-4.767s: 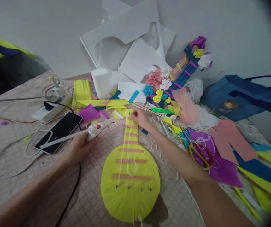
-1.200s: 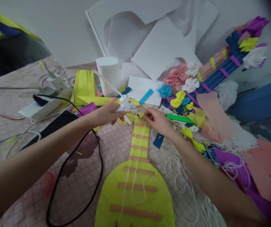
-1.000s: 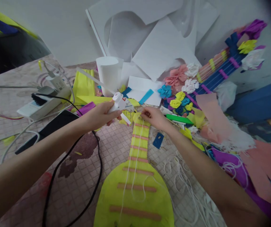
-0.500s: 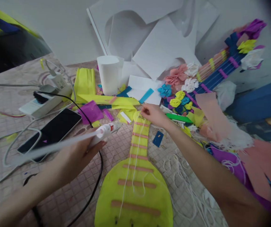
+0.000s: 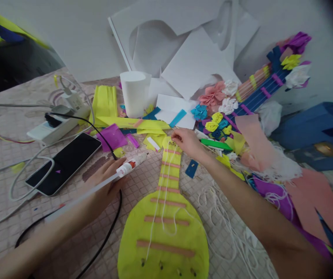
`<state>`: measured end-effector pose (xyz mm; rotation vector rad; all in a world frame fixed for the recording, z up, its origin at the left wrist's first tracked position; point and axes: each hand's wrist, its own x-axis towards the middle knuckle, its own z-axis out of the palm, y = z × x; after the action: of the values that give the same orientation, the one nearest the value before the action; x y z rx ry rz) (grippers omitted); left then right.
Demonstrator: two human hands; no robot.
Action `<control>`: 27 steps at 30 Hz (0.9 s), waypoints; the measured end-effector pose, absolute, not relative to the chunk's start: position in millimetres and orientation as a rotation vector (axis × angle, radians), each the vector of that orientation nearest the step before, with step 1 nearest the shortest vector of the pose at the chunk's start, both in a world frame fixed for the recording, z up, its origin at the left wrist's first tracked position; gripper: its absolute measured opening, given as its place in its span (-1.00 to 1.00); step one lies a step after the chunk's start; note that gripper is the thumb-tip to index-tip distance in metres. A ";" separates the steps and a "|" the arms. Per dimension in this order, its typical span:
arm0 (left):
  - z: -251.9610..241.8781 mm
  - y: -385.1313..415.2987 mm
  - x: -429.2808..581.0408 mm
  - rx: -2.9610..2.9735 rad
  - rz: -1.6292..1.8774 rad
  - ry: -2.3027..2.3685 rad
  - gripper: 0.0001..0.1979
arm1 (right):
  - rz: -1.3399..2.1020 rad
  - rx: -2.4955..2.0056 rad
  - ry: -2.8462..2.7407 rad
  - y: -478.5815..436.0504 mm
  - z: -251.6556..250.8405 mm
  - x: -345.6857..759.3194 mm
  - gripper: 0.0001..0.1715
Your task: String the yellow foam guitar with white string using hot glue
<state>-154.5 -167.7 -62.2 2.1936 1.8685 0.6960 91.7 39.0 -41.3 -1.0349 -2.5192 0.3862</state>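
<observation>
A yellow paper-covered instrument shape (image 5: 163,228) with pink strips lies at the centre, its neck pointing away. White strings (image 5: 154,205) run along it. At the top of the neck, my right hand (image 5: 185,140) is closed with its fingertips pinched at the string; the pinched end is too small to make out. My left hand (image 5: 105,186) is wrapped round a white glue gun (image 5: 128,166), left of the neck, nozzle pointing up and right. A long glue stick reaches back from the gun over my forearm.
Left are a phone (image 5: 64,164), a power strip (image 5: 56,126) and cables. Behind stands a white cup (image 5: 133,95) near paper scraps. At right lie a decorated blue instrument (image 5: 259,101), loose string (image 5: 230,224) and pink paper (image 5: 314,201). A blue scrap (image 5: 192,169) is beside the neck.
My left hand and the glue gun have moved slightly right and turned, with the nozzle tipped further up. My right hand stays pinched at the neck's top. The whole view has shifted a little.
</observation>
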 end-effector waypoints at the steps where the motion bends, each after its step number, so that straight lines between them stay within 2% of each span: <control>1: -65.4 -169.2 -155.5 2.197 0.709 1.876 -0.59 | 0.387 -1.034 -2.525 40.8 -42.2 91.6 -0.86; 7: -73.0 -178.6 -157.3 2.043 0.723 1.894 -0.49 | 0.486 -1.085 -2.499 52.9 -44.2 88.2 -0.89; 11: -62.2 -179.2 -152.5 1.968 0.779 1.870 -0.66 | 0.533 -1.125 -2.523 59.7 -49.1 86.8 -0.91; 15: -49.0 -176.8 -149.2 1.954 0.689 1.903 -0.81 | 0.516 -1.151 -2.555 63.3 -51.5 85.3 -0.92; 22: -50.7 -176.3 -150.2 1.946 0.778 1.917 -0.84 | 0.387 -1.131 -2.622 48.7 -39.3 88.9 -0.84; 27: -56.7 -175.8 -153.8 1.911 0.794 2.011 -0.89 | 0.170 -1.001 -2.694 23.9 -36.3 94.4 -0.82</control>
<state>-153.8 -175.8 -56.7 1.9112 2.0109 0.7937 94.4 23.9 -36.3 -1.0014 -2.6941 0.1701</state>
